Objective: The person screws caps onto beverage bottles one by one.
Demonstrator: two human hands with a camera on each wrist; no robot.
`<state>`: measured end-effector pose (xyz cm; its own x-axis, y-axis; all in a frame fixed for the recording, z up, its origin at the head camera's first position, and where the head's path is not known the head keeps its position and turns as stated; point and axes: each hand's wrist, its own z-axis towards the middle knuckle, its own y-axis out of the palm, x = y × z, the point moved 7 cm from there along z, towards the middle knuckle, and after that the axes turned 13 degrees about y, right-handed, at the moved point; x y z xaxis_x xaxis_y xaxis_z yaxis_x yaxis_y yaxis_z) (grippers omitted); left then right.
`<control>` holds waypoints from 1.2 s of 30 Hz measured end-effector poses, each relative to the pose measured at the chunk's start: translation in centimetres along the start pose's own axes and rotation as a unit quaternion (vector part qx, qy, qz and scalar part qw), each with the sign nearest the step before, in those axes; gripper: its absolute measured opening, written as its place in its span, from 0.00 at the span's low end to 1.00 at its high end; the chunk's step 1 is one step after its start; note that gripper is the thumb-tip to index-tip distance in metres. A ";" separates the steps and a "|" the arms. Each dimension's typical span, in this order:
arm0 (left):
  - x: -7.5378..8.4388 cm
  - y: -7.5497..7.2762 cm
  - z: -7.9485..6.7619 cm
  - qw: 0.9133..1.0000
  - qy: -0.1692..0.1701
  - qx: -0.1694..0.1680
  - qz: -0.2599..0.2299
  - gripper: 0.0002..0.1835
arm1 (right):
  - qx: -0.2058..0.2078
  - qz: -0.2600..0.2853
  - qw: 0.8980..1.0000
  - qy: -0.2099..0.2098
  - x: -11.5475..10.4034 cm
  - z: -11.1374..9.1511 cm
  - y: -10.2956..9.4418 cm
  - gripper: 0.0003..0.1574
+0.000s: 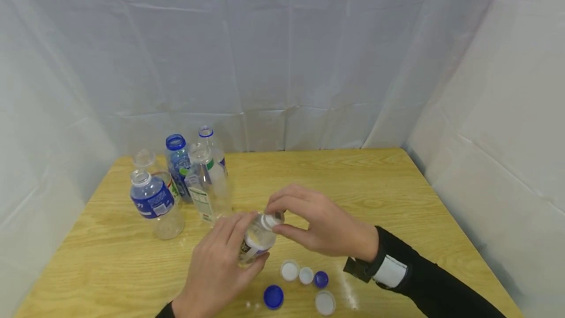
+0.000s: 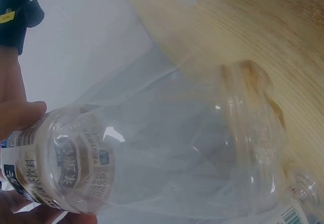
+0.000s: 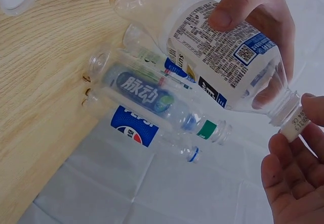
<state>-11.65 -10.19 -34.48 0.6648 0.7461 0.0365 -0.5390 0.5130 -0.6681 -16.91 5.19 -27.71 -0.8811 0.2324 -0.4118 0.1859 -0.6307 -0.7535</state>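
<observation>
My left hand (image 1: 218, 261) grips a clear plastic bottle (image 1: 259, 239) with a printed label, its fingers on one side and the thumb on the other. The bottle is lifted and tilted, its neck toward my right hand (image 1: 318, 222). Thumb and fingers of that hand pinch a white cap (image 3: 294, 127) at the bottle's mouth. In the left wrist view the see-through bottle body (image 2: 167, 143) fills the middle, with its base toward the wooden table. Its label (image 3: 223, 57) shows small print and a QR code in the right wrist view.
Uncapped bottles stand at the table's left: a blue-labelled one (image 1: 154, 200), a blue one (image 1: 177, 166), a Pepsi one (image 3: 134, 127) and other clear ones. Loose caps lie at the front, including a large blue cap (image 1: 273, 297) and a white cap (image 1: 325, 303). White sheets (image 1: 282, 53) surround the table.
</observation>
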 end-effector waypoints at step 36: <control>-0.2 0.5 0.0 0.997 -0.016 -0.044 -0.066 0.44 | -0.058 -0.027 0.998 -0.019 0.0 -0.9 0.2 0.18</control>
<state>-12.07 -10.12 -34.78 0.7094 0.6884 0.1513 -0.3994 0.5694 -0.7185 -16.44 5.75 -28.33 -0.9067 0.2337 -0.3512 0.1853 -0.5273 -0.8292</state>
